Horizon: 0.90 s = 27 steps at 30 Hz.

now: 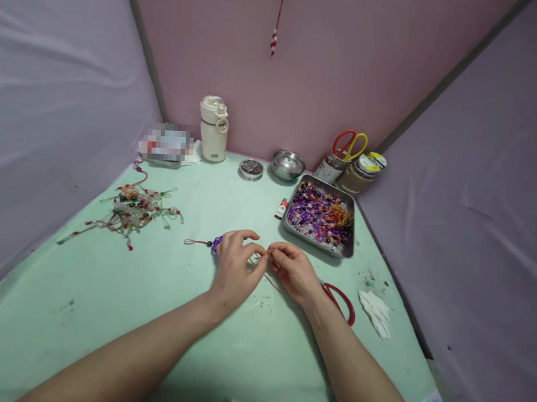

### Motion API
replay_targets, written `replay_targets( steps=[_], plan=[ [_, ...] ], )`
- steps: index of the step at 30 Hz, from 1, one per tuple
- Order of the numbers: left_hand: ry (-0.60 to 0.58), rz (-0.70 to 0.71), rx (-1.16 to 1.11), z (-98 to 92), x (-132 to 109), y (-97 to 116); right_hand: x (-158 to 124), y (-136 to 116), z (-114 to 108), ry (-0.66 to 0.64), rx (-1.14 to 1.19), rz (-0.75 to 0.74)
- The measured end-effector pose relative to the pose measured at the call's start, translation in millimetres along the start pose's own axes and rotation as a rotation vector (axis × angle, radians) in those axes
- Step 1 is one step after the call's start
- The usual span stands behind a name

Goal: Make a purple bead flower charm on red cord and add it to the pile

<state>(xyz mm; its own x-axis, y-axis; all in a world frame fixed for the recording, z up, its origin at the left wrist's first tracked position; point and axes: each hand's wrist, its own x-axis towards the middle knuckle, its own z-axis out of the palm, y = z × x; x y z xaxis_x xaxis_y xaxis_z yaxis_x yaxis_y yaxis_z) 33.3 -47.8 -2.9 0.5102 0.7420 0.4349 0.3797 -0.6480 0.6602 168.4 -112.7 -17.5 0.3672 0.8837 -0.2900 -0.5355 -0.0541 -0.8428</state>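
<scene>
Place: a small bead-stringing craft bench inside a cloth-lined booth.
Walls: pink cloth (347, 67) behind, lilac cloth (52, 106) at the sides.
Surface: pale green table (111, 289), marked with stains.
Supplies: metal tray (315, 244) of mixed beads, scissors (350, 144) in a pot.
Work: heap of beaded strings (135, 209); a beaded cord (212, 244) mid-table.

Thin red cord (196, 242) with purple beads (214, 244) — lies flat, sticking out past the left hand (236, 265). Loose end's pinched between it and the right hand (294, 271).
</scene>
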Motion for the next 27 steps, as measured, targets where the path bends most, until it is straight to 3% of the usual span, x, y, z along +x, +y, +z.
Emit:
replay_targets(
  steps=[27],
  plan=[
    [-0.001, -0.006, 0.009, 1.5, -0.3, -1.4, 1.8, 4.3, -2.3, -0.008, -0.008, -0.001]
  ],
)
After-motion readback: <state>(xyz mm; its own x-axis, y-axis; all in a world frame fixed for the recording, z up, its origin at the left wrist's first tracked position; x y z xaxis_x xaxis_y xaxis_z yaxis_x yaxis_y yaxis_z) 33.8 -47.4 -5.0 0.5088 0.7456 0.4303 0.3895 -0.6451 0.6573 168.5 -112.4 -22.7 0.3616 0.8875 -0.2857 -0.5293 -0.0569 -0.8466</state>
